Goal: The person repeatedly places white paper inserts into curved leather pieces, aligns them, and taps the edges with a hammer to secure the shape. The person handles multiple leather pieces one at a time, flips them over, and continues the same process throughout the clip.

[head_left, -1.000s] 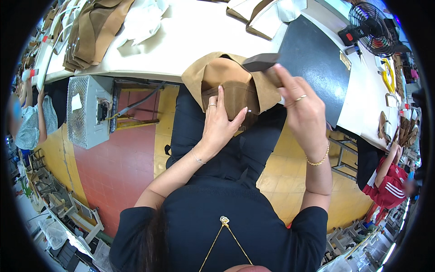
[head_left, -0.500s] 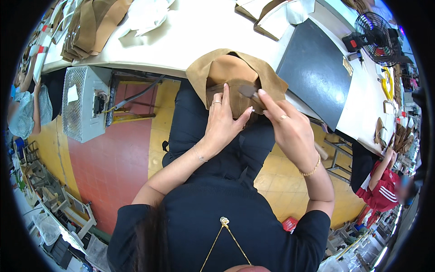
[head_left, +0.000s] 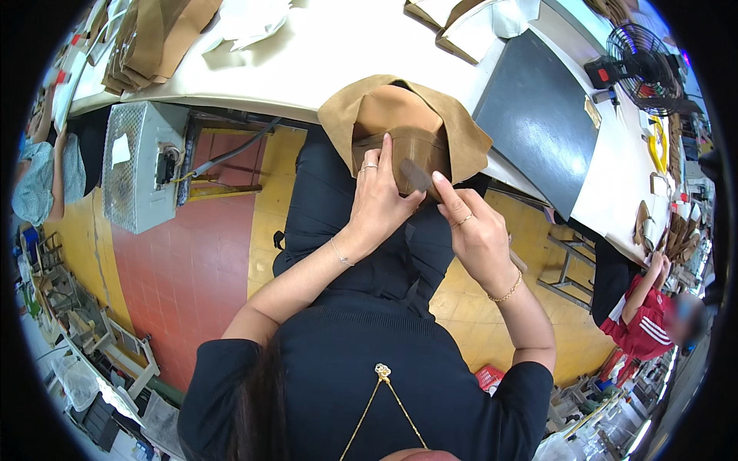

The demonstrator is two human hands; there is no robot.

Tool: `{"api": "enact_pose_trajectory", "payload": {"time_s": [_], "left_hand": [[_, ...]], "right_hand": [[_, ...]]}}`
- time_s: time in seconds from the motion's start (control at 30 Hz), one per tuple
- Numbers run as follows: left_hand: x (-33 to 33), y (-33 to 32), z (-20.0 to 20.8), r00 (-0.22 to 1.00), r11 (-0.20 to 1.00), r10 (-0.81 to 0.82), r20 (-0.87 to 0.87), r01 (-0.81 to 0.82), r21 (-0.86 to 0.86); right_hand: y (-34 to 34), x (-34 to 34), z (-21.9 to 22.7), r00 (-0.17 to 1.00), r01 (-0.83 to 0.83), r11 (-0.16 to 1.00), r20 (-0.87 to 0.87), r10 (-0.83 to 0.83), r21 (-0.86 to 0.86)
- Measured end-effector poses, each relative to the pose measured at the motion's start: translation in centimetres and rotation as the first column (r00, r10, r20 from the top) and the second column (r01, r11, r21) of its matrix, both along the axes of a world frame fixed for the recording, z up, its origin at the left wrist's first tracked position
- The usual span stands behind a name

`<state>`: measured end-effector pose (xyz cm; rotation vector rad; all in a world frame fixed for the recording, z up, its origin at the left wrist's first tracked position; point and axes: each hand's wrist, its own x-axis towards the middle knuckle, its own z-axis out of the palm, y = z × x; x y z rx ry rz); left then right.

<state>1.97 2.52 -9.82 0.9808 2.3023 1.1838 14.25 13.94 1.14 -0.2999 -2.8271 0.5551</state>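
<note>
A brown suede-like leather piece (head_left: 459, 127), shaped like an open pouch with a lighter tan inside, rests against the table edge above my lap. My left hand (head_left: 377, 196) grips its near part, index finger stretched along the darker brown band and thumb bent inward; the other fingers are partly hidden. In my right hand (head_left: 477, 230), thumb and fingers close round a tool with a dark, flat, blurred head (head_left: 416, 176). That head lies over the brown band, just right of my left index finger; whether it touches is unclear. Most of the handle is covered by my hand.
Before me runs a white table (head_left: 307, 69) with a dark flat board (head_left: 538, 115) on the right. Brown pieces (head_left: 154, 46) are stacked at far left. A black fan (head_left: 642, 65) stands far right. A metal-mesh box (head_left: 138, 165) sits left; a person in red (head_left: 642, 319) works at right.
My right hand has shifted left and slightly down with the tool, whose head has moved lower on the band. My left hand stays nearly in place.
</note>
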Motion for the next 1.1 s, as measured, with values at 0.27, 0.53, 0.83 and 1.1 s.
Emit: {"api": "enact_pose_trajectory", "payload": {"time_s": [0.27,0.53,0.83,1.1], "left_hand": [[0.3,0.2,-0.2,0.998,0.998,0.036,-0.043,-0.033,0.061],[0.3,0.2,-0.3,0.997,0.997,0.03,-0.071,-0.025,0.07],[0.2,0.5,-0.6,0.998,0.996,0.044,-0.038,-0.041,0.083],[0.2,0.5,0.1,0.999,0.999,0.044,-0.03,-0.043,0.013]], "right_hand": [[-0.7,1.5,-2.8,0.987,-0.007,0.998,-0.164,-0.003,-0.062],[-1.7,2.8,-6.0,0.971,-0.008,0.998,-0.238,-0.006,-0.058],[-1.2,1.8,-4.8,0.943,0.019,0.977,-0.321,-0.089,-0.214],[2.4,-1.2,-1.6,0.896,0.33,0.686,-0.015,-0.445,-0.648]]}}
